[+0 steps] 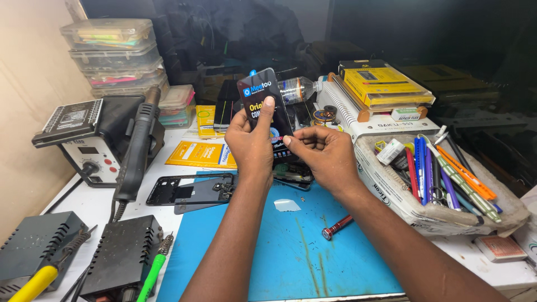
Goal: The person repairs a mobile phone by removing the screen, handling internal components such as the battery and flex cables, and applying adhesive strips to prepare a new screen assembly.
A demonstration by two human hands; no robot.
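Left hand point(250, 142): clamped on black screen pack point(265, 106), thumb on its face, held upright above blue mat point(279, 246) | Right hand point(324, 154): fingertips pinching pack's lower edge | Phone frame point(190, 189): lay left on mat edge | Red screwdriver point(337, 226): on mat | Pen tray point(442, 179): right on counter point(95, 204) | Hot-air station point(98, 142): left.

Screwdriver point(337, 226) on mat point(291, 263) — tray point(391, 196) rightward

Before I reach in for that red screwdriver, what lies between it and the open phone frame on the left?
In the head view, only bare blue mat and a small clear film piece lie between red screwdriver and phone frame.
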